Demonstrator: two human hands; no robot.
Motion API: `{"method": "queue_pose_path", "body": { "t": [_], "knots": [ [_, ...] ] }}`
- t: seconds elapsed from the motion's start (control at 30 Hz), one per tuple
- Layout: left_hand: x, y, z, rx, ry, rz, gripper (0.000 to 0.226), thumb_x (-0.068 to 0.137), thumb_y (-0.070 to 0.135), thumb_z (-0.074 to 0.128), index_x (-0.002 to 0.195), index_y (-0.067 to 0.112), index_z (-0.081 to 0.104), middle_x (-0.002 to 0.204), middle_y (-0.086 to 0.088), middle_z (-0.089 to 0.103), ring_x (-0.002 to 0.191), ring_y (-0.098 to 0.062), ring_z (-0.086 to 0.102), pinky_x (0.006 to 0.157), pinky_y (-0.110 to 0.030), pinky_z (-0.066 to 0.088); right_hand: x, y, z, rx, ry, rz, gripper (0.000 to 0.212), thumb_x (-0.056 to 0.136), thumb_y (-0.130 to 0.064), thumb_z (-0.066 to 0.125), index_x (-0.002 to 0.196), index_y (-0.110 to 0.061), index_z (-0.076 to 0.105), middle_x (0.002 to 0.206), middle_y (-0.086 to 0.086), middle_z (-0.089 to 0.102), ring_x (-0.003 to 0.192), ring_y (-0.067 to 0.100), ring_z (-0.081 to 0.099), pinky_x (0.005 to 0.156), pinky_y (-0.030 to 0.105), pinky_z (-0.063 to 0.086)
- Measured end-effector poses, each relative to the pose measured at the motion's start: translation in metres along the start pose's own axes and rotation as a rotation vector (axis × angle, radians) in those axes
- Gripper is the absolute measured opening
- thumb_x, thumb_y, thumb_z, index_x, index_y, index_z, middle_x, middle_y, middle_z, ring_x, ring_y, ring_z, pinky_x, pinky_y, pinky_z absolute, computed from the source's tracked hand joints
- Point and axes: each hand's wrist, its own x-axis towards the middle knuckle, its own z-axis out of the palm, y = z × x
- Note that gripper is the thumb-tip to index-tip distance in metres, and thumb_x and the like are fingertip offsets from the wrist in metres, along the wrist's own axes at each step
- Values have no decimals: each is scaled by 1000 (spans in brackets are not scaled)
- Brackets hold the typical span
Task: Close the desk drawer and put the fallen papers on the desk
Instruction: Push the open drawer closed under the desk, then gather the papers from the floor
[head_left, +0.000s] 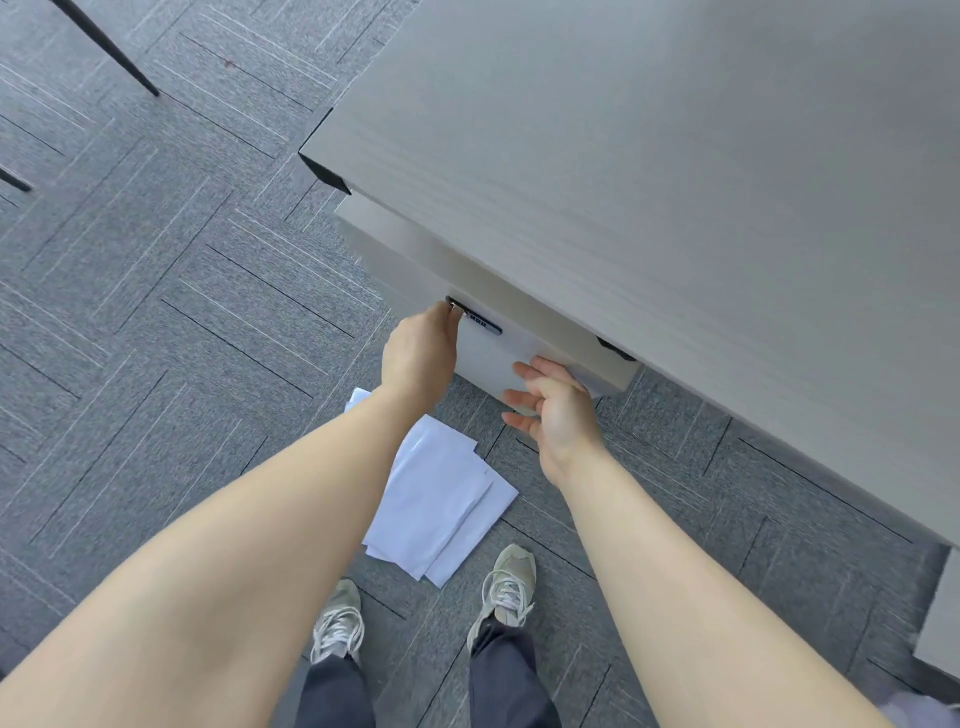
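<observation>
Both forearms reach out from the bottom of the view, over a pair of pale sneakers (506, 582) planted on the grey carpet (156, 312). Just ahead of the shoes, on the floor between the arms, lies the loose stack of white papers (436, 499), several sheets fanned and overlapping, some look folded. They should be light, limp and a little slippery against each other, so it seems best to square them and slide fingers under an edge, pinching the whole stack rather than a single sheet. Further on, the left hand (418, 353) has its fingers (447, 312) curled at the dark lock strip (475, 318) on the top corner of the drawer (488, 358); whether they pinch something there I cannot tell. The right hand (558, 410) is held loose with fingers spread, its fingertips resting against the drawer front, holding nothing. That drawer front juts slightly beyond the table (675, 182) edge above it and is probably stiff and smooth-running, so a flat push on its face should shut it, keeping fingers clear of the gap.
</observation>
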Motion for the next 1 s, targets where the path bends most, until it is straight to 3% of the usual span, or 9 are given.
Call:
{"method": "queue_pose_path", "body": {
  "t": [0.23,0.37,0.5,0.63,0.7,0.8,0.87,0.93,1.0],
  "knots": [
    [7,-7,2,-152,-110,-64,46,95,48,28,89,13,58,90,-11,71,81,-35,67,74,-45,54,-4,2,14,9,62,-32,34,93,-8,45,126,-16,49,127,5,59,90,22,62,68,33,51],
    [-9,-26,-18,-227,-244,-87,45,97,46,32,68,13,42,67,-9,53,78,-37,56,61,-37,35,-17,9,26,-53,121,-63,45,93,-13,47,138,-15,45,121,6,61,87,22,59,66,33,49],
    [-64,-106,-34,-198,-355,-114,34,99,36,35,97,11,59,85,-5,56,84,-25,52,71,-33,34,-41,51,35,-110,163,-6,40,93,-13,45,133,-15,50,108,8,67,81,24,60,64,33,49],
    [-107,-227,-13,-164,-468,-294,19,90,29,41,75,19,48,72,-6,51,69,-22,44,63,-32,35,-31,140,47,-245,184,159,36,93,-13,44,128,-14,52,97,10,65,65,21,55,58,30,45],
    [-114,-281,13,-184,-486,-392,15,79,34,42,77,21,50,77,-8,54,67,-23,49,64,-33,40,-5,199,44,-339,191,219,37,90,-10,45,125,-7,54,90,9,60,60,20,49,56,27,39],
    [-109,-353,70,-240,-490,-495,11,84,31,47,82,20,50,84,-7,53,70,-22,52,66,-32,38,56,297,27,-441,236,272,32,84,-7,49,111,6,58,84,9,54,65,22,44,58,28,33],
    [-99,-399,118,-252,-470,-526,12,86,30,49,82,20,47,86,-8,48,73,-21,46,68,-32,33,105,362,11,-510,269,275,10,82,-10,54,87,-3,57,82,12,51,68,24,44,62,33,37],
    [-83,-442,169,-232,-439,-533,17,81,36,50,81,19,52,88,-14,49,76,-23,47,70,-33,35,153,421,-8,-585,289,302,12,82,-17,60,89,-8,54,86,11,53,76,26,51,72,38,46],
    [-64,-481,216,-156,-392,-535,34,85,33,51,109,12,64,115,-19,62,99,-32,60,83,-36,44,196,470,-30,-591,342,359,28,82,-24,65,101,-5,56,99,11,56,91,30,57,82,40,49]
  ]
}}
